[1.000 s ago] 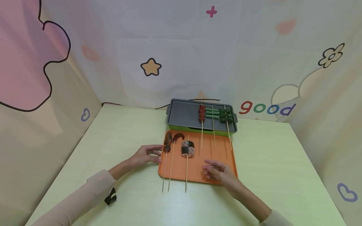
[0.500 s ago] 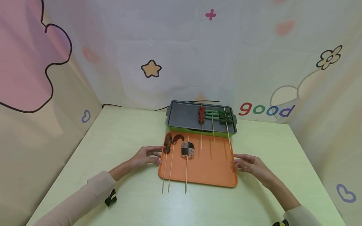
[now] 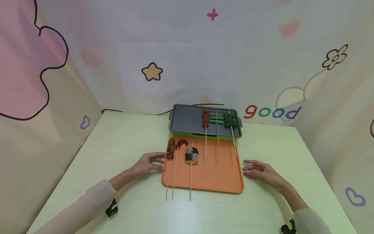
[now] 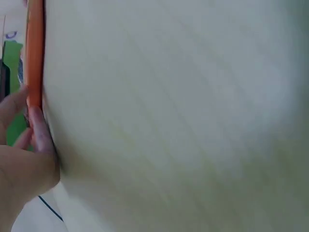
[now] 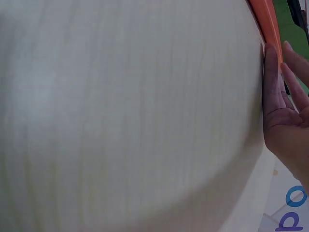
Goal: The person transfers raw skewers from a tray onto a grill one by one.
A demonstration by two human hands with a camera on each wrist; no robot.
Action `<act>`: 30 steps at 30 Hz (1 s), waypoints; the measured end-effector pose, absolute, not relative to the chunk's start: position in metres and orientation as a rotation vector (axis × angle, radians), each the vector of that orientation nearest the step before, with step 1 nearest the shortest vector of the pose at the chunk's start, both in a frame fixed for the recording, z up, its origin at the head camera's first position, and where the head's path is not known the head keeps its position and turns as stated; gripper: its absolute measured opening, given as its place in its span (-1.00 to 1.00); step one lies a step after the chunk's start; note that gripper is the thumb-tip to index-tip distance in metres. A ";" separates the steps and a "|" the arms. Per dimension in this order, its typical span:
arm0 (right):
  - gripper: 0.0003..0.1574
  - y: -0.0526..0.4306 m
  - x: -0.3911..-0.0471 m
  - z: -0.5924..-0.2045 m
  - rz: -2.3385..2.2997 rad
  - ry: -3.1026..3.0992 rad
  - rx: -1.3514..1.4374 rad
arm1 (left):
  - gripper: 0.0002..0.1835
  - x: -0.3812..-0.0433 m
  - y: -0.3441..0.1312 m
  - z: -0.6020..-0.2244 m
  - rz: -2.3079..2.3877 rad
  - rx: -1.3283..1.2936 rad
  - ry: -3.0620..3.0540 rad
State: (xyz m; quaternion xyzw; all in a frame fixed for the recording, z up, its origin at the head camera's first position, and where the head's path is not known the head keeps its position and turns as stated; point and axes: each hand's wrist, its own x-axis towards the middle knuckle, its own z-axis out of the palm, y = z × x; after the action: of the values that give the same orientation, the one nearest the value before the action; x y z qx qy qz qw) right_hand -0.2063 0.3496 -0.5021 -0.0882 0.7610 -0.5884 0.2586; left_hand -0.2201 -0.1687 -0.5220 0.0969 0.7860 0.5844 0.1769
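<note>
An orange tray [image 3: 217, 177] lies flat on the table. My left hand [image 3: 146, 165] is at its left edge, fingers loosely extended; in the left wrist view the thumb [image 4: 41, 130] lies along the tray's side. Beside the right edge is my right hand [image 3: 264, 174], relaxed and holding nothing, fingertips close to the rim. Three skewers rest on the tray's left half: one with dark brown chunks [image 3: 170, 149], one with a curled reddish-brown piece [image 3: 181, 143], and one with a black-and-white banded block [image 3: 191, 156]. Their sticks overhang the front edge.
Directly behind the tray stands a grey-topped green grill [image 3: 187, 118]. On its right half lie a red skewer [image 3: 205, 118], a green bean-like skewer [image 3: 216, 118] and a dark green leafy skewer [image 3: 230, 120], their sticks reaching over the tray. Printed curtains [image 3: 190, 65] enclose the table.
My right hand has moved from above the tray's front right to outside its right edge. The left hand stays at the left edge. The head view has shifted slightly.
</note>
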 end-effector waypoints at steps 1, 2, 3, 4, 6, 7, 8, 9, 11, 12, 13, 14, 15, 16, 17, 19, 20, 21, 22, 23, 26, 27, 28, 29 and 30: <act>-0.19 0.348 -0.207 -0.504 -1.571 2.083 -0.261 | -0.38 -0.216 -0.167 -0.521 1.631 0.257 2.267; -0.19 0.346 -0.207 -0.506 -1.548 2.098 -0.279 | -0.41 -0.212 -0.166 -0.519 1.611 0.221 2.306; -0.20 0.343 -0.207 -0.508 -1.535 2.106 -0.293 | -0.43 -0.206 -0.166 -0.517 1.589 0.188 2.342; -0.20 0.341 -0.206 -0.510 -1.532 2.107 -0.302 | -0.46 -0.200 -0.165 -0.515 1.572 0.161 2.367; -0.20 0.338 -0.205 -0.512 -1.531 2.109 -0.309 | -0.50 -0.188 -0.165 -0.511 1.575 0.123 2.368; -0.20 0.337 -0.204 -0.513 -1.531 2.112 -0.307 | -0.51 -0.182 -0.165 -0.509 1.580 0.114 2.354; -0.20 0.336 -0.203 -0.513 -1.529 2.123 -0.302 | -0.52 -0.176 -0.166 -0.508 1.592 0.103 2.326; -0.20 0.335 -0.202 -0.513 -1.529 2.135 -0.295 | -0.51 -0.170 -0.167 -0.506 1.605 0.109 2.292; -0.21 0.335 -0.201 -0.513 -1.524 2.158 -0.273 | -0.51 -0.160 -0.168 -0.504 1.630 0.128 2.219; -0.21 0.336 -0.200 -0.512 -1.524 2.164 -0.264 | -0.50 -0.156 -0.168 -0.503 1.639 0.142 2.188; -0.20 0.336 -0.199 -0.511 -1.526 2.169 -0.252 | -0.49 -0.153 -0.168 -0.502 1.646 0.155 2.155; -0.20 0.336 -0.199 -0.511 -1.529 2.170 -0.250 | -0.48 -0.150 -0.168 -0.502 1.653 0.164 2.120; -0.20 0.337 -0.198 -0.510 -1.534 2.165 -0.251 | -0.47 -0.147 -0.168 -0.501 1.655 0.170 2.092; -0.20 0.338 -0.197 -0.509 -1.538 2.165 -0.251 | -0.46 -0.145 -0.166 -0.500 1.652 0.178 2.067; -0.19 0.338 -0.196 -0.508 -1.544 2.167 -0.251 | -0.44 -0.144 -0.165 -0.500 1.650 0.180 2.045; -0.18 0.340 -0.194 -0.507 -1.548 2.169 -0.255 | -0.42 -0.141 -0.162 -0.499 1.646 0.189 2.007; -0.18 0.341 -0.194 -0.507 -1.544 2.169 -0.259 | -0.41 -0.140 -0.160 -0.499 1.643 0.191 1.995; -0.17 0.341 -0.193 -0.507 -1.540 2.174 -0.253 | -0.40 -0.140 -0.159 -0.499 1.642 0.191 1.986; -0.17 0.341 -0.193 -0.507 -1.534 2.180 -0.243 | -0.39 -0.139 -0.157 -0.499 1.644 0.188 1.976; -0.16 0.341 -0.193 -0.506 -1.529 2.185 -0.234 | -0.39 -0.139 -0.156 -0.499 1.653 0.180 1.963; -0.16 0.340 -0.192 -0.507 -1.510 2.195 -0.226 | -0.40 -0.138 -0.153 -0.500 1.682 0.144 1.928; -0.16 0.339 -0.192 -0.507 -1.509 2.199 -0.226 | -0.40 -0.138 -0.152 -0.501 1.690 0.129 1.917; -0.16 0.339 -0.192 -0.507 -1.510 2.201 -0.233 | -0.40 -0.138 -0.151 -0.501 1.699 0.113 1.905; -0.16 0.338 -0.192 -0.507 -1.514 2.203 -0.233 | -0.40 -0.138 -0.150 -0.501 1.706 0.096 1.894; -0.16 0.338 -0.191 -0.507 -1.513 2.206 -0.241 | -0.40 -0.138 -0.149 -0.502 1.709 0.082 1.886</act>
State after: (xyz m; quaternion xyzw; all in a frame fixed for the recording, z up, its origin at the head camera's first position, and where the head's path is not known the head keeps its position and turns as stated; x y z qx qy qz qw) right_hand -0.1914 0.3383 -0.5073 -0.0873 0.8001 -0.5487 0.2260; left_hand -0.1380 -0.1494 -0.5016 0.0309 0.7079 0.6418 0.2933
